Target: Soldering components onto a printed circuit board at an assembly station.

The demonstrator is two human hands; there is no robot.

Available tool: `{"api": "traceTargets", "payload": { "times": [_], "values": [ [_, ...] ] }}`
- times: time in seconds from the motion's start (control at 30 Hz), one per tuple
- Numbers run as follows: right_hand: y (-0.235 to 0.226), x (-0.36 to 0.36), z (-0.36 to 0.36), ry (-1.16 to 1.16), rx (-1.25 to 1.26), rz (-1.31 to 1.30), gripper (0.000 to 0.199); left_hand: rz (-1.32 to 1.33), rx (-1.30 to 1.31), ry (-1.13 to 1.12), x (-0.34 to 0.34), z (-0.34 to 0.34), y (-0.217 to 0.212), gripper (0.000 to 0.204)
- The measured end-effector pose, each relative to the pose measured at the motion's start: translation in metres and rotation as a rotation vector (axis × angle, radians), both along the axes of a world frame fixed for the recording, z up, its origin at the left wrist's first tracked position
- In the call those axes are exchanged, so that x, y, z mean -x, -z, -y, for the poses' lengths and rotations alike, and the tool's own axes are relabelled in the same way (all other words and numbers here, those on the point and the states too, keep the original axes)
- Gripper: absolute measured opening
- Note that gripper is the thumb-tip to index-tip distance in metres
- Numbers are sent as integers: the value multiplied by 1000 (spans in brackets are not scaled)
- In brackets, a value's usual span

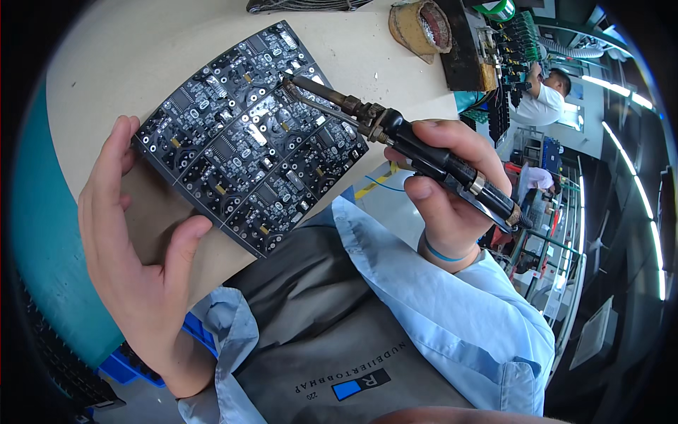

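Note:
A dark circuit board panel (pixel 233 159), divided into several repeated sections with small parts and shiny solder pads, is tilted over the beige work surface. My left hand (pixel 134 233) curves round its left edge, fingertips at the upper left corner and thumb beside the lower left edge; part of the fingers is hidden. In my right hand (pixel 459 177) is a black soldering iron (pixel 424 148), its handle between thumb and fingers. A thin metal tube runs along its shaft. Its darkened tip points left, over the upper part of the panel; whether it touches I cannot tell.
Beyond the panel, a worn brown round container (pixel 421 30) stands on the beige work surface (pixel 176 42). A dark box (pixel 459 49) and a green spool (pixel 498 8) are at the far right. A person in white (pixel 540 99) works farther off. Blue bins (pixel 123 364) show lower left.

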State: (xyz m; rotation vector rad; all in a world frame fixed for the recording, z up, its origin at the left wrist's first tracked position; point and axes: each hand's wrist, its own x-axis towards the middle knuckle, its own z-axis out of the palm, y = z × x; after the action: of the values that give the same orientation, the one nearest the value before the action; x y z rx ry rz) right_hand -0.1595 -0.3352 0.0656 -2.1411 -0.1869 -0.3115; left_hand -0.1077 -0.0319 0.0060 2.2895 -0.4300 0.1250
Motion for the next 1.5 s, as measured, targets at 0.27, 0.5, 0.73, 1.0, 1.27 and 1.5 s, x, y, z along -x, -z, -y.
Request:
{"api": "traceTargets", "payload": {
  "times": [0.27,0.5,0.73,1.0,1.27,1.5],
  "values": [
    [-1,1,0,12,6,-10,44,-9,8,1,0,0,0,86],
    [-1,1,2,15,-5,9,43,-10,8,-3,0,0,0,86],
    [-2,1,3,-4,64,-32,47,-13,10,-6,0,2,0,86],
    [1,0,1,27,-9,15,43,-12,0,-3,0,0,0,86],
    [0,1,1,40,-5,-6,42,-12,9,-3,0,1,0,86],
    [-1,1,3,31,-7,-17,42,-15,14,-10,1,2,-1,85]
  ]
}}
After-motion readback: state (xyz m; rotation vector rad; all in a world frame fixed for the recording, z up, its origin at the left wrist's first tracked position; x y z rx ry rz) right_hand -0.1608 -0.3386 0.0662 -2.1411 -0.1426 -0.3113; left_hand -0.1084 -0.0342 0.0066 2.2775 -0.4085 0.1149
